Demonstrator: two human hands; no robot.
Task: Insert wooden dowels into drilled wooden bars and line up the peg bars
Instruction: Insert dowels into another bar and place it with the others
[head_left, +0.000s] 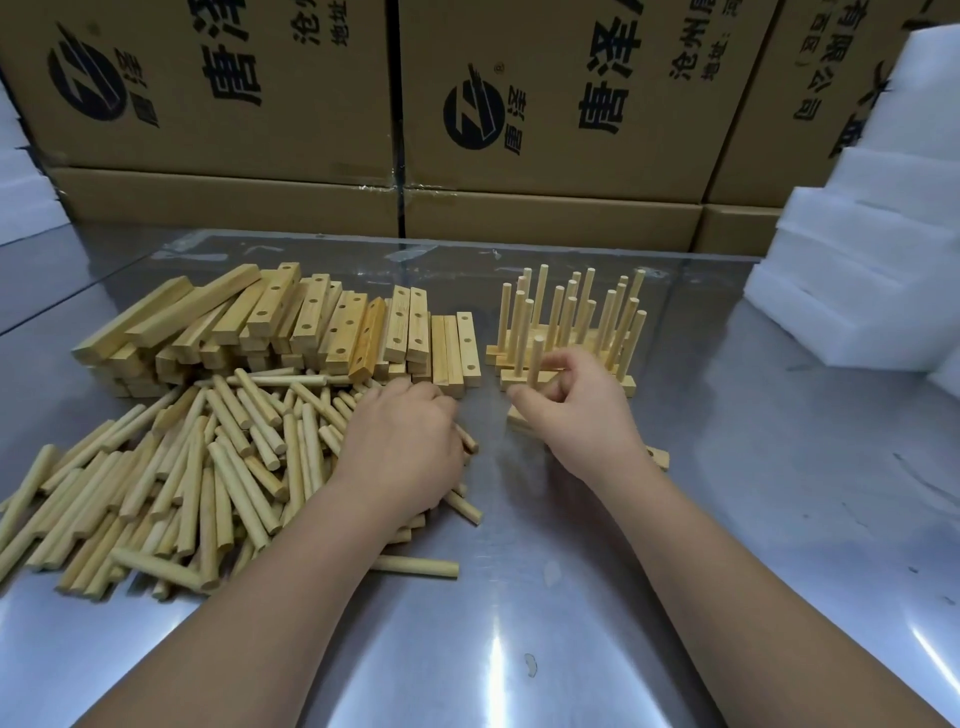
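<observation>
R hand (576, 410) pinching one upright dowel (536, 358) near its lower half, fingers curled tight round it, w/ a drilled bar (655, 457) mostly hidden under palm on steel table (519, 597); L hand (402, 447) palm-down on loose dowel pile (197, 483), fingers bent into the sticks, can't tell if grasping any. Probably light, stiff, smooth and apt to roll, so best pinched mid-shaft and kept vertical to avoid jamming in the hole. Finished peg bars (566, 332) standing just behind R hand, undrilled-side stock bars (291, 327) stacked beyond the pile.
</observation>
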